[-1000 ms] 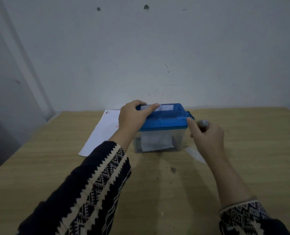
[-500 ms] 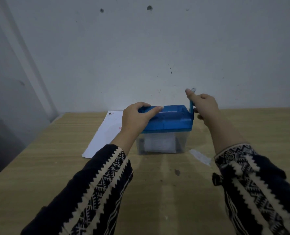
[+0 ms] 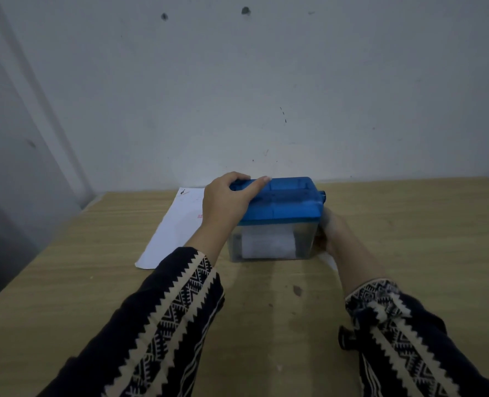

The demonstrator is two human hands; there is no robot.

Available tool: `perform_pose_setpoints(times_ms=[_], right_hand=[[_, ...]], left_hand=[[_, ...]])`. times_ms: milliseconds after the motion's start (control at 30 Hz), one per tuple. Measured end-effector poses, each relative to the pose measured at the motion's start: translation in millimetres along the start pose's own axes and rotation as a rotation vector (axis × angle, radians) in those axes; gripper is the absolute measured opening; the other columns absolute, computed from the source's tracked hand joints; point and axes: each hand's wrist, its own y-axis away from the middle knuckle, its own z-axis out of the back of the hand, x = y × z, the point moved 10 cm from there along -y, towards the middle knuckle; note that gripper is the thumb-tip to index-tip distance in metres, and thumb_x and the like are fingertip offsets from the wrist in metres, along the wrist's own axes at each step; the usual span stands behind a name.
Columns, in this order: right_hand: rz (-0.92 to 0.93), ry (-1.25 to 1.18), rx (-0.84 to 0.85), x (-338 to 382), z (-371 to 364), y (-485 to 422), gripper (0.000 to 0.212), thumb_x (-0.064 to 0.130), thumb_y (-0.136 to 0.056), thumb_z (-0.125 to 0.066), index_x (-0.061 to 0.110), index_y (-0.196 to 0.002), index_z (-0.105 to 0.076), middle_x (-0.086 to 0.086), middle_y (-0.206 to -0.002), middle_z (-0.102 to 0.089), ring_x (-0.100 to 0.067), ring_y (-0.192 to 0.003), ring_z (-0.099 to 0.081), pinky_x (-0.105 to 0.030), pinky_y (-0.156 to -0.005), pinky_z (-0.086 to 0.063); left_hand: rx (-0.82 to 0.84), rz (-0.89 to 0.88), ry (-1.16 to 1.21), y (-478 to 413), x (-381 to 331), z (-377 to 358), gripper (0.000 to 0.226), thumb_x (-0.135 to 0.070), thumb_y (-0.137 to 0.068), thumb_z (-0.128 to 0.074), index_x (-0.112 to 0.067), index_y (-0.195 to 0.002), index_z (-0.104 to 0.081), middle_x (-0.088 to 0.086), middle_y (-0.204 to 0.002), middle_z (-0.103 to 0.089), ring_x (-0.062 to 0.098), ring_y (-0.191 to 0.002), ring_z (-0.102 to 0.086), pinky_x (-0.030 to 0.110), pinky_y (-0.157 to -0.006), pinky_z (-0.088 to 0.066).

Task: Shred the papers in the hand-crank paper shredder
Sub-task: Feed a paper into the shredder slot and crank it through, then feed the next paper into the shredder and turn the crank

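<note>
While the left hand grips the left end of the small hand-crank paper shredder, its fingers curl over the far edge of the blue plastic lid and its thumb lies along the top. Below that thumb, the shredder's clear plastic bin stands on the pale wooden table, with a mass of white paper inside.

The right hand sits low against the bin's right wall, under the lid's round blue crank hub. It is blurred and its fingertips are hidden behind the bin, so I cannot tell whether they hold anything.

Just left of the left hand's knuckles lies a flat white sheet of paper, its near corner beside the wrist. A small white paper scrap shows just under the right wrist. Both forearms wear dark sleeves with cream zigzag bands.
</note>
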Motion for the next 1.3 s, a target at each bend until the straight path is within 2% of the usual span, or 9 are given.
perform_pose_setpoints(times_ms=[167, 300, 533, 700, 833, 1033, 1167, 1233, 1300], right_hand=[[0.246, -0.080, -0.196, 5, 19, 23, 0.046, 0.060, -0.091, -0.050, 0.016, -0.084, -0.063, -0.007, -0.092, -0.067, -0.022, -0.088, -0.063, -0.043, -0.083, -0.052], [0.514, -0.011, -0.247, 25, 29, 58, 0.044, 0.048, -0.098, -0.049, 0.015, -0.068, -0.054, -0.001, -0.067, -0.053, -0.017, -0.068, -0.050, -0.031, -0.064, -0.041], [0.760, -0.069, -0.233, 23, 38, 85, 0.043, 0.035, -0.101, -0.047, 0.012, -0.066, -0.055, -0.004, -0.058, -0.051, -0.016, -0.054, -0.047, -0.027, -0.052, -0.040], [0.754, 0.004, -0.277, 10, 33, 81, 0.045, 0.048, -0.097, -0.046, 0.019, -0.063, -0.058, 0.000, -0.060, -0.058, -0.017, -0.059, -0.054, -0.030, -0.057, -0.045], [0.844, 0.144, -0.271, 16, 25, 87, 0.049, 0.063, -0.088, -0.038, 0.023, -0.066, -0.055, 0.000, -0.061, -0.056, -0.013, -0.058, -0.053, -0.027, -0.052, -0.041], [0.898, 0.196, -0.431, 17, 38, 91, 0.048, 0.062, -0.085, -0.044, 0.017, -0.094, -0.056, 0.001, -0.087, -0.060, -0.011, -0.076, -0.056, -0.016, -0.061, -0.042], [0.940, 0.204, -0.518, 18, 44, 96, 0.053, 0.057, -0.082, -0.055, 0.012, -0.111, -0.052, -0.001, -0.101, -0.054, -0.011, -0.081, -0.051, -0.017, -0.065, -0.043], [0.941, 0.237, -0.497, 19, 39, 96, 0.051, 0.054, -0.083, -0.060, 0.012, -0.111, -0.052, -0.001, -0.100, -0.054, -0.010, -0.080, -0.051, -0.018, -0.065, -0.043], [0.933, 0.267, -0.483, 20, 36, 95, 0.046, 0.051, -0.084, -0.063, 0.013, -0.108, -0.052, -0.001, -0.099, -0.055, -0.008, -0.078, -0.053, -0.018, -0.063, -0.044]], left_hand=[[-0.005, 0.001, -0.017, -2, 2, 0, 0.050, -0.067, -0.070, -0.073, -0.025, -0.098, -0.073, -0.012, -0.101, -0.068, 0.003, -0.098, -0.059, 0.019, -0.078, -0.047], [-0.003, -0.003, -0.013, -2, -1, 0, 0.049, -0.066, -0.072, -0.073, -0.024, -0.097, -0.073, -0.013, -0.099, -0.068, 0.002, -0.096, -0.059, 0.016, -0.074, -0.045], [-0.005, -0.004, -0.012, -1, -3, -1, 0.049, -0.065, -0.073, -0.072, -0.023, -0.098, -0.073, -0.013, -0.098, -0.069, 0.001, -0.095, -0.059, 0.018, -0.075, -0.045], [0.011, -0.019, -0.021, 1, -4, -1, 0.044, -0.063, -0.080, -0.068, -0.022, -0.097, -0.073, -0.014, -0.097, -0.070, 0.002, -0.096, -0.061, 0.020, -0.082, -0.048], [-0.012, -0.029, -0.018, 5, -7, 2, 0.037, -0.056, -0.090, -0.060, -0.021, -0.091, -0.071, -0.013, -0.091, -0.068, 0.002, -0.089, -0.058, 0.016, -0.074, -0.041], [-0.183, -0.064, 0.129, 19, -7, 19, 0.039, -0.051, -0.090, -0.064, -0.019, -0.113, -0.067, -0.010, -0.112, -0.067, 0.003, -0.106, -0.058, 0.013, -0.090, -0.045], [-0.269, -0.053, 0.145, 38, 21, 35, 0.022, -0.045, -0.101, -0.047, -0.030, -0.104, -0.062, -0.019, -0.100, -0.064, -0.004, -0.098, -0.057, 0.021, -0.086, -0.047], [-0.343, 0.042, 0.026, 43, 51, 53, 0.029, -0.041, -0.104, -0.038, -0.023, -0.100, -0.061, -0.013, -0.093, -0.063, -0.001, -0.087, -0.056, 0.027, -0.078, -0.043], [-0.345, 0.162, -0.282, 42, 86, 69, 0.041, -0.043, -0.102, -0.041, -0.009, -0.113, -0.062, 0.008, -0.110, -0.065, 0.020, -0.102, -0.058, 0.036, -0.086, -0.043]])
